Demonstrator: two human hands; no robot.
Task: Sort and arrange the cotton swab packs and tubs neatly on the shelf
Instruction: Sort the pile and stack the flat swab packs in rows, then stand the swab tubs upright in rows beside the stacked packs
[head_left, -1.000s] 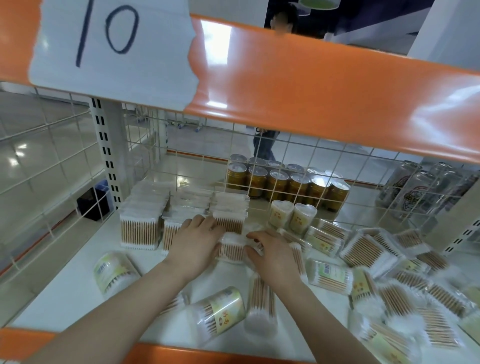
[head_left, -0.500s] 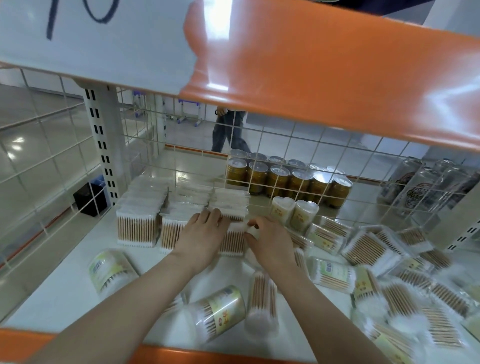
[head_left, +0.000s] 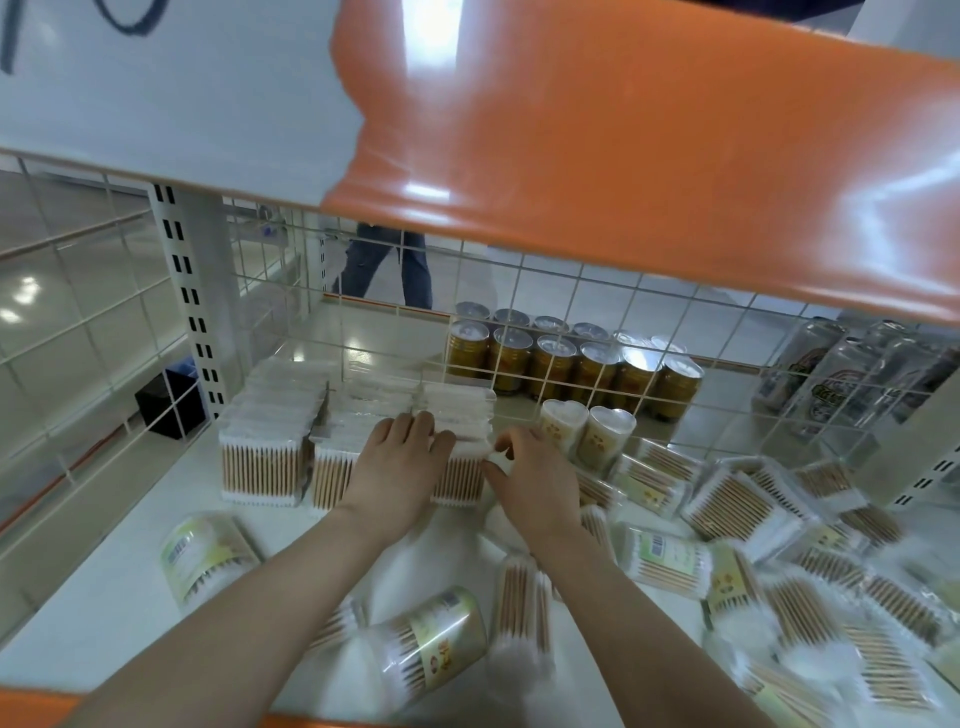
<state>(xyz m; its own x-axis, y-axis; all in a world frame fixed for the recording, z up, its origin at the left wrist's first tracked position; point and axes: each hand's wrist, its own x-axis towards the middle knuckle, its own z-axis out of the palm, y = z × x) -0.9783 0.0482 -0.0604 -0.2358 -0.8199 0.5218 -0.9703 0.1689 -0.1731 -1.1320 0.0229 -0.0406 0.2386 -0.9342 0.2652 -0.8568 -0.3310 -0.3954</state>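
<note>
Three rows of upright cotton swab packs stand at the back left of the white shelf (head_left: 104, 597); the left row (head_left: 265, 441) and the middle row (head_left: 332, 467) are the longest. One cotton swab pack (head_left: 460, 480) stands at the front of the right row. My left hand (head_left: 395, 467) lies flat over its top and front, fingers straight. My right hand (head_left: 535, 478) pinches its right edge with curled fingers. Two heart-shaped tubs (head_left: 561, 423) stand upright just right of the rows. Round tubs lie on their sides at the front left (head_left: 205, 556) and front middle (head_left: 431, 639).
Loose swab packs (head_left: 743, 499) lie jumbled over the shelf's right half. A wire grid (head_left: 571, 364) closes the back, with gold cans (head_left: 587, 364) behind it. An orange beam (head_left: 649, 156) hangs overhead. A person's legs (head_left: 384, 265) show beyond the grid.
Both hands have pushed the pack away from me, from the shelf's middle up against the front of the right row. My head has dipped lower under the beam.
</note>
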